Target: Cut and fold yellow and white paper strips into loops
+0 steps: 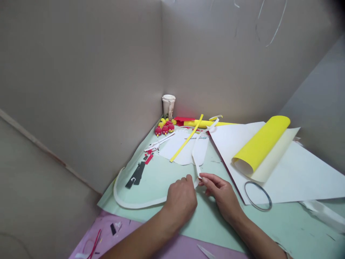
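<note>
My left hand (pixel 181 196) is closed around a long white strip (pixel 134 206). From this fist the strip curves off to the left in a wide loop on the pale green mat. Just to its right, my right hand (pixel 222 196) pinches a white strip (pixel 196 153) between thumb and fingertips. That part runs away from me, twisting, over white paper pieces (pixel 172 147). The two hands nearly touch, and the fingers hide whether both parts are one strip. A flat yellow strip (pixel 187 138) lies beyond the hands.
At the back corner stand a lidded paper cup (pixel 168 105) and several red and yellow balls (pixel 165 130). Black scraps (pixel 137 175) lie left. A yellow paper roll (pixel 261 144) rests on a white sheet (pixel 302 172), near a thin ring (pixel 258 196). A pointed blade (pixel 206 251) lies in front.
</note>
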Tool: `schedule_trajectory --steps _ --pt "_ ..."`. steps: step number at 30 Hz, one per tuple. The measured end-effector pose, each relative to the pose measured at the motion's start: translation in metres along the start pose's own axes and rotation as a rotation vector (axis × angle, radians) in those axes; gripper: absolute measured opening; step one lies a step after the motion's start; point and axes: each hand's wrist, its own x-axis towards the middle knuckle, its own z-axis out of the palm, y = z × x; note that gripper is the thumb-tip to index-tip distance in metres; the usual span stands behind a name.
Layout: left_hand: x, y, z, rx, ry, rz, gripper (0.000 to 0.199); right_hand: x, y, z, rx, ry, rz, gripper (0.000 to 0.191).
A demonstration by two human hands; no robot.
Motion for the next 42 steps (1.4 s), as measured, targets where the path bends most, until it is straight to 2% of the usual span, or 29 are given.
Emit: schedule_trajectory --steps 7,12,18,21,28,35,42 --pt "-0.003 0.005 0.000 -0.009 0.022 -0.017 0.029 -0.006 0.011 0.009 -0.043 0.011 -0.113 0.037" --pt "-0.007 0.009 0.000 -0.039 0.019 0.022 0.030 -0.003 0.012 0.009 -0.019 0.054 -0.085 0.038" --pt "-0.014 0.008 -0.002 -0.241 0.052 0.098 0.034 -0.005 0.003 0.007 0.008 0.070 -0.064 0.041" --pt "-0.015 0.009 -0.004 -0.234 0.062 0.082 0.040 -0.006 0.002 0.007 0.028 0.041 -0.070 0.042" --pt "-0.015 0.009 -0.001 -0.251 0.054 0.127 0.058 -0.004 0.000 0.006 0.040 0.093 0.017 0.037" --pt "-0.013 0.009 0.002 -0.502 0.095 0.174 0.053 -0.004 -0.006 0.005 0.095 0.125 0.037 0.036" --pt "-0.010 0.009 0.004 -0.834 0.127 0.144 0.046 -0.005 -0.002 0.001 0.138 0.108 -0.010 0.037"
